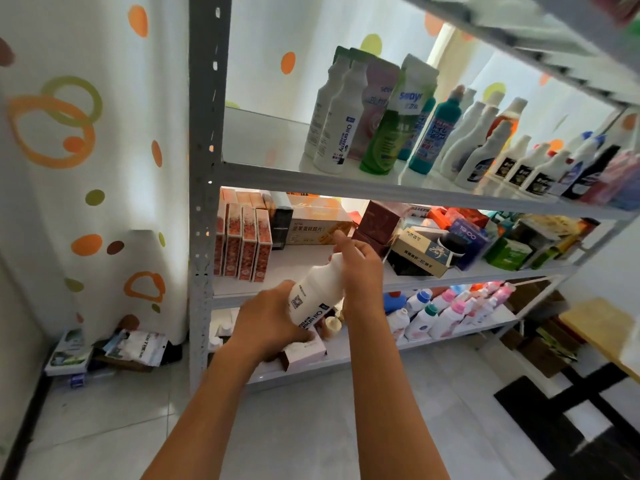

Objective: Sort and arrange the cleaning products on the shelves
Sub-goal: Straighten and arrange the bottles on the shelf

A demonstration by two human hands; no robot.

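A white "Oil enemy" cleaner bottle (pixel 317 293) is held tilted in front of the grey metal shelf rack (pixel 207 140). My left hand (pixel 268 322) grips its base from below. My right hand (pixel 360 271) wraps around its neck and top. On the upper shelf (pixel 266 142) two matching white bottles (pixel 337 121) stand upright at the left end of a row of cleaners, beside green and pink refill pouches (pixel 391 123) and a teal bottle (pixel 434 136). More white spray bottles (pixel 491 150) run to the right.
The middle shelf holds red boxes (pixel 242 245), a biscuit box (pixel 313 226) and mixed cartons (pixel 420 249). The bottom shelf carries small pink-capped bottles (pixel 450 311) and a white box (pixel 304 351). Packets (pixel 104 351) lie on the floor by the dotted curtain (pixel 86 168). A yellow tabletop (pixel 599 327) is at right.
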